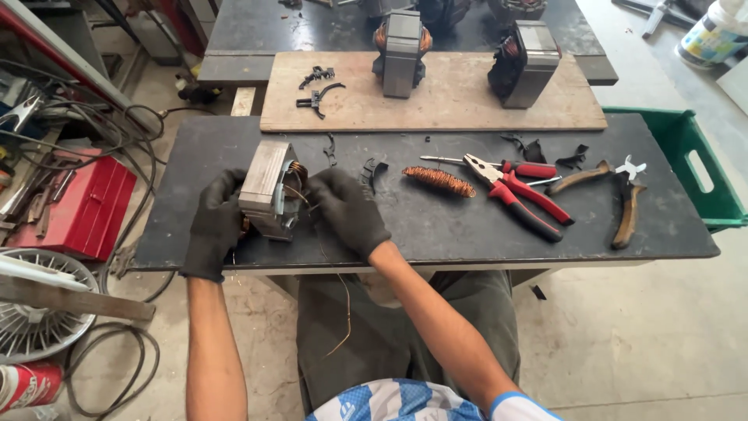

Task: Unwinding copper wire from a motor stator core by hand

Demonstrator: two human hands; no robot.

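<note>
Motor stator [269, 191] is held upright at the near left of the dark tabletop [436, 226], clasped by the gloved left hand [216, 222]; its copper wire [331, 273] is pinched by the gloved right hand [347, 210].

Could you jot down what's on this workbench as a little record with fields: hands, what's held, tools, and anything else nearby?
left hand: black-gloved left hand grips the side of the grey laminated metal motor core with copper windings
right hand: black-gloved right hand at the core's copper end, with a thin loose copper wire trailing down
surface: dark tabletop
tools: red-handled pliers; brown-handled cutters
loose part: coiled bundle of copper wire
behind: two more grey motor cores on a wooden board
left floor: red metal toolbox
</note>
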